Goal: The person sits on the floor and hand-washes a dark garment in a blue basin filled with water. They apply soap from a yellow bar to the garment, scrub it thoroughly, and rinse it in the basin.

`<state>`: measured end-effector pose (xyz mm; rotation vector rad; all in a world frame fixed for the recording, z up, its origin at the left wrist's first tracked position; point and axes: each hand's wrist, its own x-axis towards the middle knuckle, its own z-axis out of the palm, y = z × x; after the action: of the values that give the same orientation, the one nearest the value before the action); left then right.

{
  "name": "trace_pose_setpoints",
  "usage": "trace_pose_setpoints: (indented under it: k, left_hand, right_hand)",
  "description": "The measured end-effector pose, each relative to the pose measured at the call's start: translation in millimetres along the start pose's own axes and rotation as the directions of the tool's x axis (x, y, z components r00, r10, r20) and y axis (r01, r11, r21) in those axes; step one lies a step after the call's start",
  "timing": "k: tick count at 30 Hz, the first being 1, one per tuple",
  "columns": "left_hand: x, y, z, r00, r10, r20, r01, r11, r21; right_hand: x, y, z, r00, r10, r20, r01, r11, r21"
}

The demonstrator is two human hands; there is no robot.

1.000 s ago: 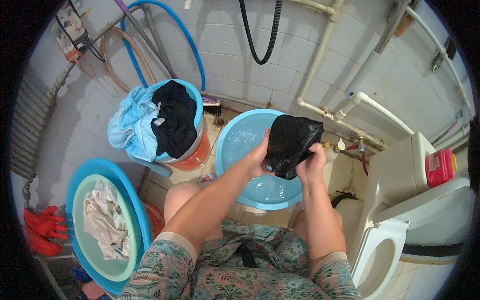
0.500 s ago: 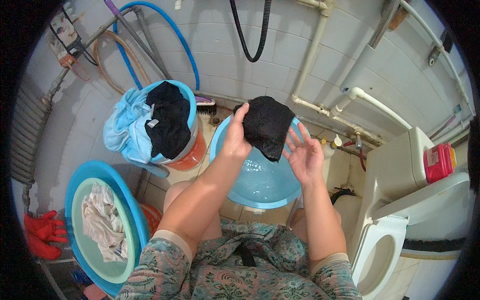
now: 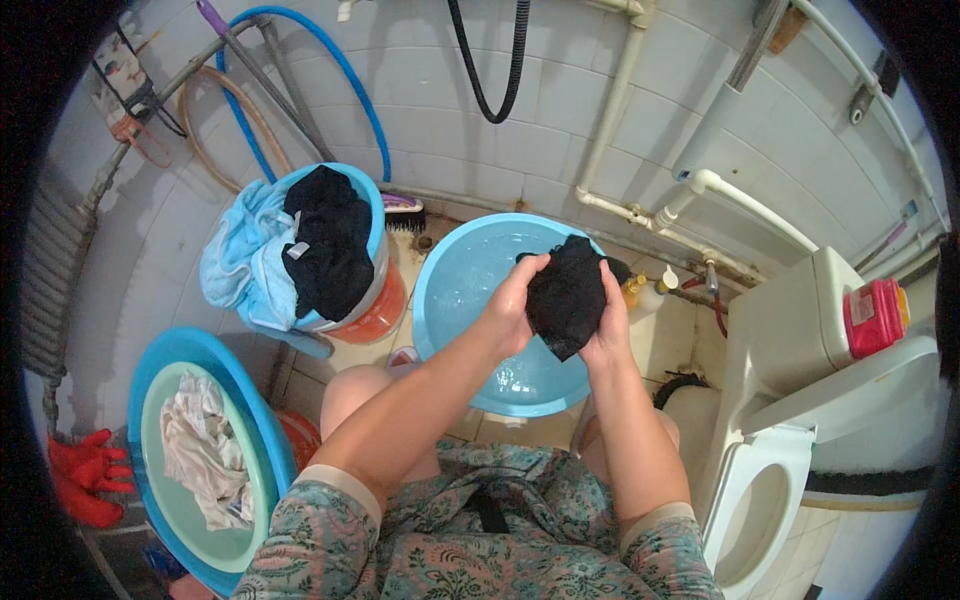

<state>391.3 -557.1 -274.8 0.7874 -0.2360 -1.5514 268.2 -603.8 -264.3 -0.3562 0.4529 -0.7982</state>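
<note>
A bunched piece of dark black cloth (image 3: 566,298) is held between my two hands, above the right part of a light blue basin (image 3: 440,340) with water in it. My left hand (image 3: 514,308) grips the cloth's left edge, thumb on top. On the opposite edge, my right hand (image 3: 610,318) has its fingers curled round the cloth from behind and the side. What kind of garment the cloth is, I cannot tell. Its lower corner hangs down in a point over the water.
Left of the basin, a bucket (image 3: 372,328) bears a light blue towel (image 3: 240,265) and black clothing (image 3: 330,245). Nearer, a green basin (image 3: 155,440) with white cloth sits in a blue tub (image 3: 283,440). A toilet (image 3: 800,470) stands right; bottles (image 3: 650,298) are behind the basin.
The cloth has moved right and down, toward me. My right hand, with fingers spread beside it before, now holds its right side. The left hand has shifted right along with it.
</note>
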Motion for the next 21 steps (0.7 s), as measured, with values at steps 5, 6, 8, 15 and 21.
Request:
trace_pose_setpoints:
  k: [5, 6, 8, 15, 21]
  left_hand:
    - [-8.3, 18.4, -0.9, 0.950, -0.208, -0.232, 0.261, 0.938, 0.226]
    - [-9.9, 22.5, -2.1, 0.964, -0.245, -0.106, 0.258, 0.956, 0.136]
    - [-12.9, 29.0, -2.1, 0.949, -0.273, 0.158, 0.282, 0.959, -0.041]
    - [-0.4, 18.0, -8.4, 0.991, 0.130, 0.031, -0.126, 0.985, -0.115]
    - [-3.4, 16.2, 9.1, 0.867, 0.483, -0.127, -0.393, 0.817, 0.421]
  right_hand:
    - [0.1, -8.8, 4.9, 0.945, -0.326, 0.006, 0.306, 0.880, -0.364]
    - [-2.2, -7.3, 7.8, 0.904, -0.422, 0.073, 0.399, 0.769, -0.499]
    - [-5.9, 2.9, 3.9, 0.921, -0.359, 0.153, 0.381, 0.737, -0.558]
    - [-17.0, 23.7, 21.1, 0.915, -0.305, 0.266, 0.399, 0.789, -0.467]
    - [-11.8, 25.2, 18.0, 1.000, 0.010, 0.006, -0.009, 1.000, -0.026]
